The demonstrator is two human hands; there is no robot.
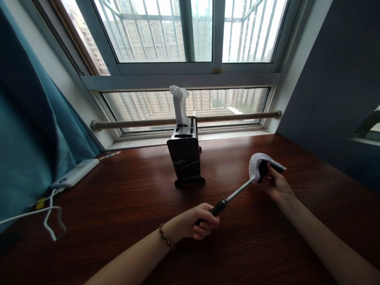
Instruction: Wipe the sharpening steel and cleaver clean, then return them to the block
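Observation:
My left hand (204, 221) is wrapped round the black handle of a honing steel (240, 190), whose metal rod slants up to the right. At the rod's far end is a white tissue or cloth (254, 163), bent over a black piece (263, 169). My right hand (277, 184) pinches this black piece and the white sheet together. I cannot make out what the black piece is. The rod's tip is hidden behind or inside the white sheet. Beyond my hands stands a black knife block (186, 158), with a white-wrapped upright thing (179, 105) in its top.
A white power strip (75, 173) with a white cable (49, 219) lies at the left, beside a blue curtain (20, 118). A wooden table (133, 198) reaches to the windowsill. Behind it a horizontal rail (231, 117) crosses the window.

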